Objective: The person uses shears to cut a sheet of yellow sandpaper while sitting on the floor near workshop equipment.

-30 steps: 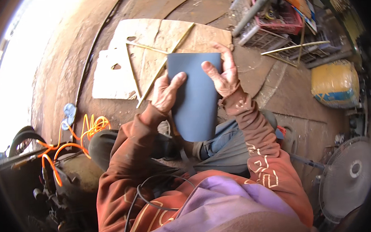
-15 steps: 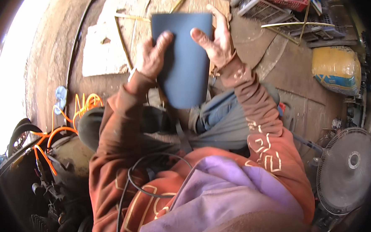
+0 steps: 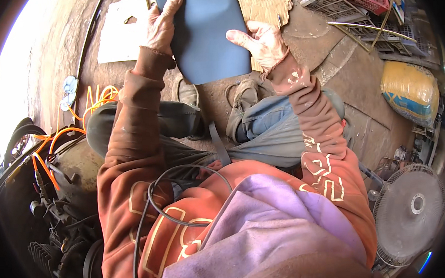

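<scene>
A flat blue-grey panel [image 3: 209, 39] with a smooth face and rounded lower corners is held out in front of me, its far end cut off by the top of the view. My left hand [image 3: 161, 26] grips its left edge, thumb lying on the face and fingers hidden behind. At the lower right edge, my right hand [image 3: 267, 43] has its thumb over the face and its other fingers curled behind the edge. Beneath the panel, part of a cardboard sheet [image 3: 266, 6] shows on the floor.
Orange coiled hose [image 3: 99, 99] and a machine with a tank [image 3: 78, 169] stand at my left. To the right are stacked crates [image 3: 336, 4], thin strips [image 3: 372, 28], a yellow sack [image 3: 410, 91] and a round fan [image 3: 410, 212]. A black cable [image 3: 152, 198] loops over my lap.
The panel has moved farther from my body and slightly left, passing partly out of view. My left hand went up with it, while my right hand is now nearer its lower end.
</scene>
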Demonstrator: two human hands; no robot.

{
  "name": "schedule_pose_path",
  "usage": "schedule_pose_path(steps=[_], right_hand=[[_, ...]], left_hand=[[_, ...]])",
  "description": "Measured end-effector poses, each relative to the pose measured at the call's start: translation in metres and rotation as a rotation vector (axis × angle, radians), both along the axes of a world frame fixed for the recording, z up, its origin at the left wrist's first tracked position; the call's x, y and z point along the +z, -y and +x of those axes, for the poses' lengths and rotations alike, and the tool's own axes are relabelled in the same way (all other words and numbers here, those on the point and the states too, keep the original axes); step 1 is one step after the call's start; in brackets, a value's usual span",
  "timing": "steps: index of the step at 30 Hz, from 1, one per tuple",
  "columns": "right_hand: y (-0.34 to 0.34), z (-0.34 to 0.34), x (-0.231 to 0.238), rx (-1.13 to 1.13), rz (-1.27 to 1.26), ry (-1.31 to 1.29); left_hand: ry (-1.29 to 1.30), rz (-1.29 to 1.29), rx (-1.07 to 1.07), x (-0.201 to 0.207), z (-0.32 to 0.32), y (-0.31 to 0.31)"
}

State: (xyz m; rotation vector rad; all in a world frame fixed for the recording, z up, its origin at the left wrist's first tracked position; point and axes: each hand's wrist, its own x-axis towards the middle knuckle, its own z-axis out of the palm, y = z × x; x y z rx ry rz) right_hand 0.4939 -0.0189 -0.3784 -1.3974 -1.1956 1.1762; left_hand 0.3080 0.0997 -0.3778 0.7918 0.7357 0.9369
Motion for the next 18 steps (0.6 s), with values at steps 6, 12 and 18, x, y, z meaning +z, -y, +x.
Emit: schedule_pose_path(steps=[6, 12, 18], right_hand=[[0.006, -0.017, 0.027, 0.073, -0.303, -0.174], [0.001, -0.016, 0.014, -0.048, -0.264, -0.184], [0.003, -0.018, 0.032, 0.094, 0.062, 0.231]], left_hand=[[-0.026, -0.014, 0.111, -0.002, -0.019, -0.021], [-0.064, -0.049, 0.083, -0.009, -0.012, -0.033], [-0.104, -0.106, 0.005, -0.039, -0.026, -0.052]])
